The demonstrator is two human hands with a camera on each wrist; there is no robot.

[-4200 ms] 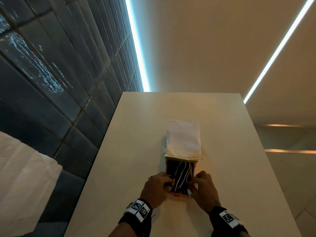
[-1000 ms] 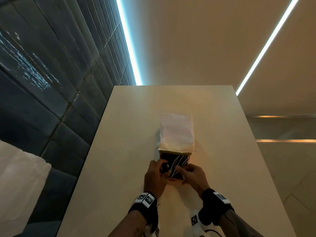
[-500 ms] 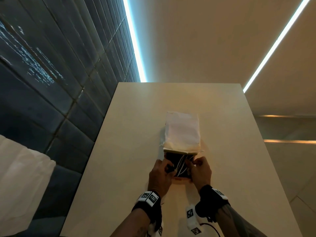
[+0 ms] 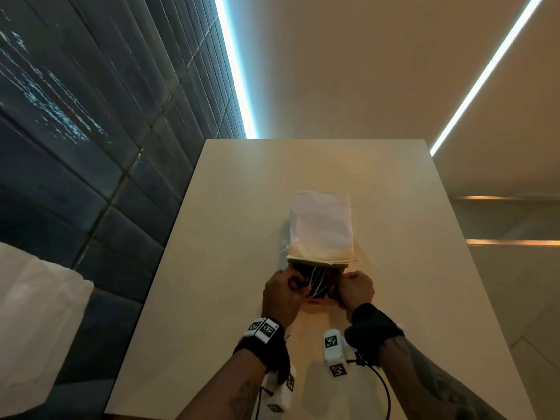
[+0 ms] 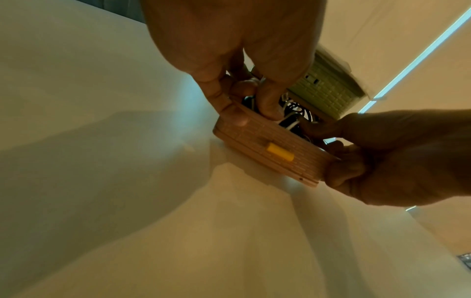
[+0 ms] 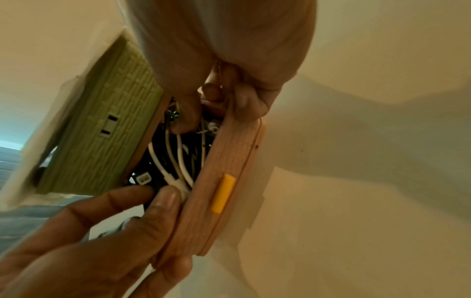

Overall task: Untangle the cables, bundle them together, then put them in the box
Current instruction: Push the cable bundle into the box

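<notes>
- Bench: a pale, smooth, matt slab. The box stands on it at about 6 o'clock from its middle, toward the near edge.
- Box: a rigid moulded shell, tan, with a woven, brick-like relief and a yellow latch on the near wall. Its lid stands raised at 12 o'clock; the inner face is green with the same relief. Judged light, stiff and not fragile; best held at the two near corners.
- Left hand: at 9 o'clock of the box. Thumb bears on the near wall; fingers curl over the rim into the cables.
- Right hand: at 3 o'clock. Fingers curl over the rim at the other corner and hold it.
- Cables: black and white, thin, rubbery, with small white plugs. They lie inside the box, packed loosely; whether tied, cannot tell. Judged soft and springy, liable to lift above the rim; press them at the middle of the mass before the lid comes down.
</notes>
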